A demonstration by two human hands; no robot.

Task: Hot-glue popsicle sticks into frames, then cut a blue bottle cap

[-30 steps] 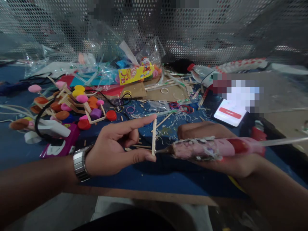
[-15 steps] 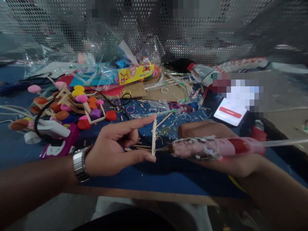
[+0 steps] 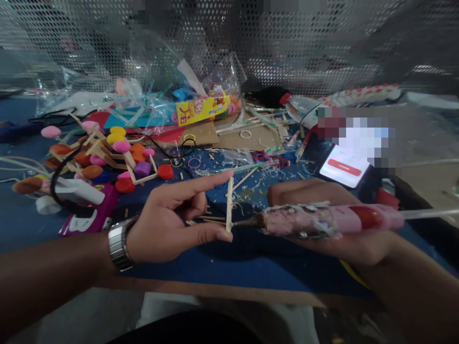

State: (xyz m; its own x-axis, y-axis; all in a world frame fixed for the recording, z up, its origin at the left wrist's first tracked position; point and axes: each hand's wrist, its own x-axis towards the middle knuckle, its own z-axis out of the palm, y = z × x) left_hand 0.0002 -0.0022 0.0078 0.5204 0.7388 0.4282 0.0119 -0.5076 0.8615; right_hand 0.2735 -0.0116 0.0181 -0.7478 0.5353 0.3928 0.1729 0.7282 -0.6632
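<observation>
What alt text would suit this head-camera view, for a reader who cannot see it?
Over a blue table, the left hand holds a short wooden stick by its ends, while the right hand holds a pink glue gun, nozzle at the stick's lower end. Nearby lie colourful craft pieces and a lit phone.

The worktop (image 3: 247, 274) has a blue surface and a brown near edge. On its left sits a heap of stick frames with coloured caps (image 3: 142, 168), just beyond a purple power strip (image 3: 111, 200). Whitish scraps (image 3: 254, 188) litter the middle, with a lilac ring (image 3: 194, 163) farther off. Flat cardboard (image 3: 260, 138) lies beyond them; a lit phone (image 3: 344, 169) lies to the right.
</observation>
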